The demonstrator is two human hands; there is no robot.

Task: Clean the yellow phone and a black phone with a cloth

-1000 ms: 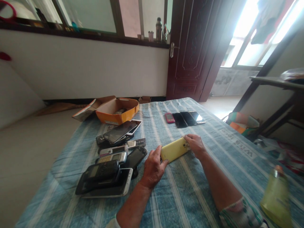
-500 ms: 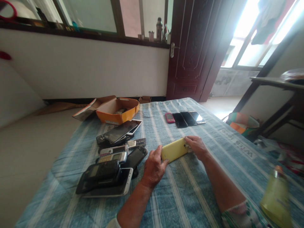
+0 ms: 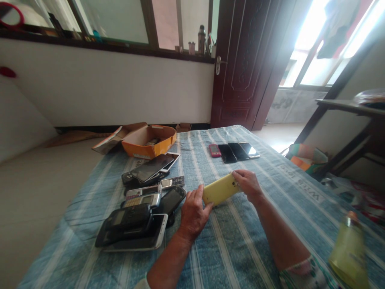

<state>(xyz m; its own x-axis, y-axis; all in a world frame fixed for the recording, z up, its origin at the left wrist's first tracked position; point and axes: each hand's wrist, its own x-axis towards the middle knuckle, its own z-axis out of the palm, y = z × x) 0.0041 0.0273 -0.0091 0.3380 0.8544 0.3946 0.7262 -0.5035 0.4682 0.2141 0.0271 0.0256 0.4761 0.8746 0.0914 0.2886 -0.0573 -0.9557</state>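
A yellow-backed phone (image 3: 220,190) is held up lengthwise between my two hands, its back and camera side toward me. My left hand (image 3: 195,210) grips its near left end, thumb along the lower edge. At the far right end, by the camera, my right hand (image 3: 248,185) pinches the phone; some of its fingertips are hidden. To the left of my left hand lies a heap of old phones: a black touchscreen phone (image 3: 171,200), a keypad phone (image 3: 172,182), a white large-screen phone (image 3: 161,233) and several others.
An open orange cardboard box (image 3: 150,149) stands at the table's far left. Beyond my hands, a pink phone (image 3: 214,150) lies beside several dark phones (image 3: 236,152) in a row. A bottle of yellow liquid (image 3: 349,251) is at the right, on the striped blue cloth (image 3: 240,261).
Both hands keep hold of the yellow phone, which has shifted very slightly left. The other phones and the box stay in place.
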